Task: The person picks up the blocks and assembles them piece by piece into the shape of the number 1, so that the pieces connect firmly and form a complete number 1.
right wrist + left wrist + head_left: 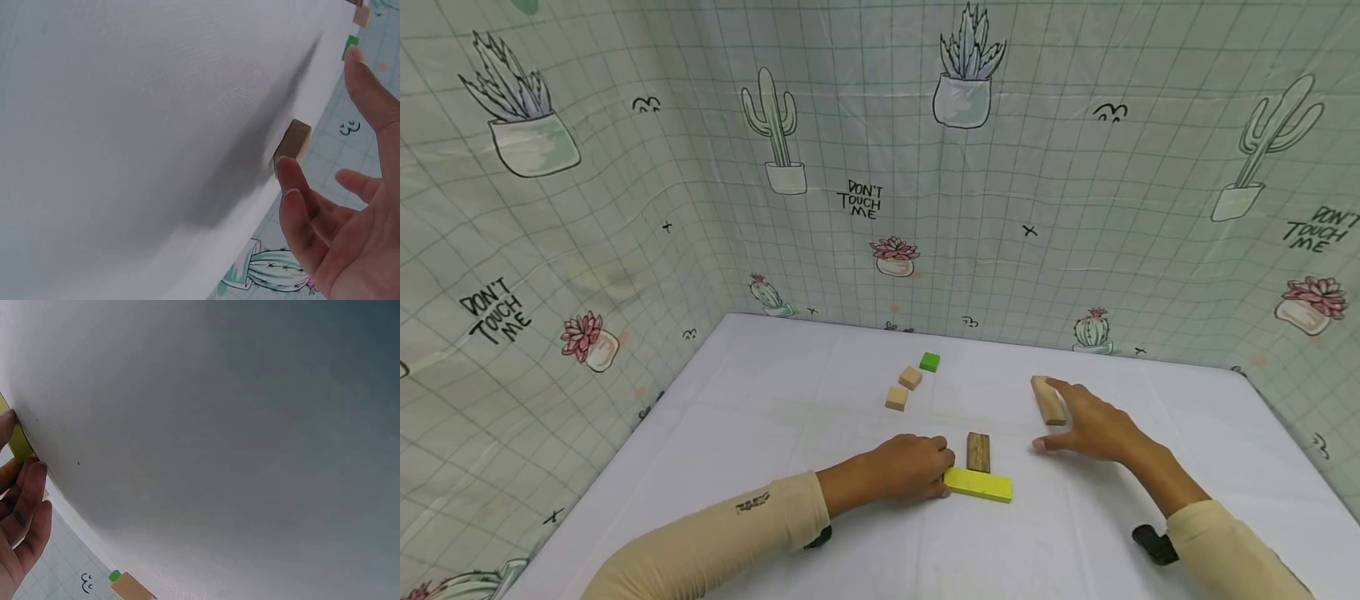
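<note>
My left hand (912, 467) pinches the left end of a long yellow block (978, 485), which lies flat on the white table. In the left wrist view, that yellow block (20, 445) shows between the thumb and fingers. A dark-grained wooden block (978, 452) lies just behind it, its near end close to or against the yellow one. Thumb and fingers spread wide, my right hand (1097, 425) is beside a light wooden plank (1047, 400). Its fingertips overlap the plank (294, 139) in the right wrist view; whether they touch it I cannot tell.
Toward the back of the white table (790, 375) lie two small pale wooden blocks (897, 397) and a small green block (930, 362). A grid-patterned cloth (1030, 183) printed with cacti hangs behind the table and along its sides.
</note>
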`<state>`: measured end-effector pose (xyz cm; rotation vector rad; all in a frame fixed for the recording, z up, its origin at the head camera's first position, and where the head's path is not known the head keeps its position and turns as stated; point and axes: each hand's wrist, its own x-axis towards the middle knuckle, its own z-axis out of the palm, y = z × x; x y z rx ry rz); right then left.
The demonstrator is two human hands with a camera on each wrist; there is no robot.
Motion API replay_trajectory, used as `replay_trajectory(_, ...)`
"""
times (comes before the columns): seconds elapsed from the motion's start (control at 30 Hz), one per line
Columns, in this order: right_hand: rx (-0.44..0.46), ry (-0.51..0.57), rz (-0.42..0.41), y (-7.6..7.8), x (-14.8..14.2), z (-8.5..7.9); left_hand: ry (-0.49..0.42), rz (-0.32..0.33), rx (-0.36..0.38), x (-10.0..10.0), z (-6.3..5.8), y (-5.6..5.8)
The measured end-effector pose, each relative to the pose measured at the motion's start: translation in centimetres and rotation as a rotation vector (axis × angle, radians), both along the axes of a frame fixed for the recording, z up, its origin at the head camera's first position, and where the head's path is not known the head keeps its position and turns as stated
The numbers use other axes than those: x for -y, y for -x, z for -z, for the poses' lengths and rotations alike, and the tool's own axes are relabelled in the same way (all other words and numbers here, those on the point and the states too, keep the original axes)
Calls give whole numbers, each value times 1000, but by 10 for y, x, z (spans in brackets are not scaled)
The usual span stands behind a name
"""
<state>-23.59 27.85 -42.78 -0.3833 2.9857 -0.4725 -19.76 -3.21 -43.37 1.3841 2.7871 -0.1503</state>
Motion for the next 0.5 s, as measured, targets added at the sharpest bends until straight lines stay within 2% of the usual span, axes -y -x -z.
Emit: replay_trajectory(0.5,127,29,20,7,-10,-1,2,5,-3,0,2,1)
